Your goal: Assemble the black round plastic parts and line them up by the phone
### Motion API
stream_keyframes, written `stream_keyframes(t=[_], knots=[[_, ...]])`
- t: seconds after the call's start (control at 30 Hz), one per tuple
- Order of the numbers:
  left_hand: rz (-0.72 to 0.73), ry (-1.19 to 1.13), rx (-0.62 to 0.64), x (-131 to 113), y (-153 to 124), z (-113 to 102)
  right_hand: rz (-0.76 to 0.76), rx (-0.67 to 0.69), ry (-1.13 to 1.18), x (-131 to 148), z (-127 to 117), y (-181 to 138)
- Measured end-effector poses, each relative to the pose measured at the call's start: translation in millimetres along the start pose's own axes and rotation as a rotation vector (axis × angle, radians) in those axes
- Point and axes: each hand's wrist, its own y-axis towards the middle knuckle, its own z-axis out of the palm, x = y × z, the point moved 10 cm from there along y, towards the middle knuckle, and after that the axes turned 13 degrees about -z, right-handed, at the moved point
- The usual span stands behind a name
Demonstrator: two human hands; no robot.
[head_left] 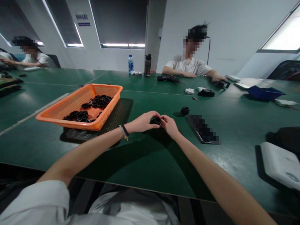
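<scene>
Just above the green table (140,168), a black ring-shaped part (156,120) is held between my two hands. My left hand (145,122) is closed, thumb and fingers gripping the ring from the left. From the right, my right hand (169,126) pinches at the ring's edge, its fingertips close together. Whether a smaller piece sits in that pinch is hidden. A second black round part (185,110) lies on the table beyond my right hand. Left of my hands stands an orange plastic basket (56,120) with several similar black rings (99,101) in it.
A phone (203,129) lies right of my hands, and a white box-like device (278,164) stands at the right edge. Across the table sits a person (187,65) near a power drill (168,78), a blue tray (266,93) and a dark bottle (147,65). Another person (35,56) sits far left.
</scene>
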Motion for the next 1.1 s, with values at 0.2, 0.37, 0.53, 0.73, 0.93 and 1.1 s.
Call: stream_keyframes(t=[0.2, 0.37, 0.53, 0.73, 0.93, 1.1], knots=[[-0.013, 0.177, 0.041, 5.6, 1.9, 19.6, 0.026, -0.079, 0.052, -2.5, -5.6, -1.2], [-0.022, 0.21, 0.03, 12.4, -7.2, 15.7, 0.007, 0.02, 0.01, -3.6, 2.0, 1.3], [-0.006, 0.116, -0.058, 36.6, -29.2, -2.8, -0.045, 0.386, 0.073, 7.1, 13.9, -3.5], [-0.104, 0.095, -0.071, 73.5, -40.2, -7.5, -0.188, 0.629, -0.127, 24.4, 21.7, -18.2], [-0.125, 0.006, -0.061, 75.4, -35.5, -7.4, -0.16, 0.502, -0.2, 17.4, 25.6, -13.1], [-0.152, -0.227, -0.098, 81.0, -33.6, -10.0, -0.082, 0.33, -0.012, 12.4, 19.1, -5.7]])
